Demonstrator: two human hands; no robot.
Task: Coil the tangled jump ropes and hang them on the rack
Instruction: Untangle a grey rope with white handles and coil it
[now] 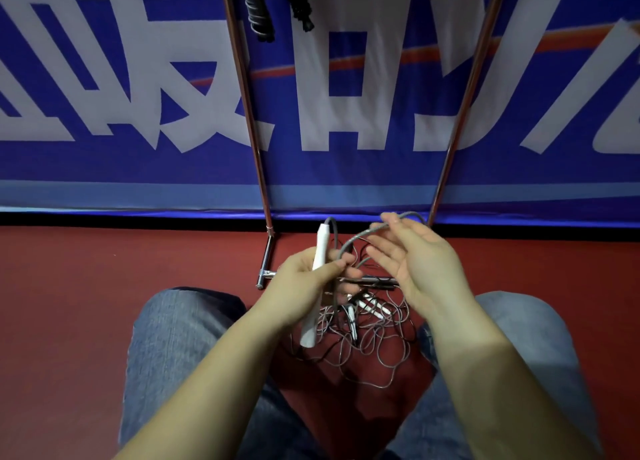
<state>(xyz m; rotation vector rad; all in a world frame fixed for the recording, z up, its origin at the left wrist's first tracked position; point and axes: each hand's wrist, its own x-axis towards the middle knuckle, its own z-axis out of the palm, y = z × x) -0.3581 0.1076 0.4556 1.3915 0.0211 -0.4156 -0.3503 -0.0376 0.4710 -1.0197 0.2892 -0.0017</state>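
Observation:
My left hand (308, 279) grips a white jump-rope handle (321, 248) that points up. A second white handle (309, 331) hangs below that hand. A grey rope (360, 234) arcs from the upper handle over to my right hand (419, 262), which pinches it between thumb and fingertips with the other fingers spread. Under both hands a tangle of grey and black ropes (367, 348) lies on the red floor, with more white handles (372, 307) in it. The metal rack (249, 113) stands just beyond, and two coiled black ropes (258, 9) hang from its top.
My knees in blue jeans (180, 338) flank the tangle on both sides. The rack's foot (266, 262) rests on the red floor (104, 269) left of my hands. A blue banner with large white characters (346, 96) covers the wall behind the rack.

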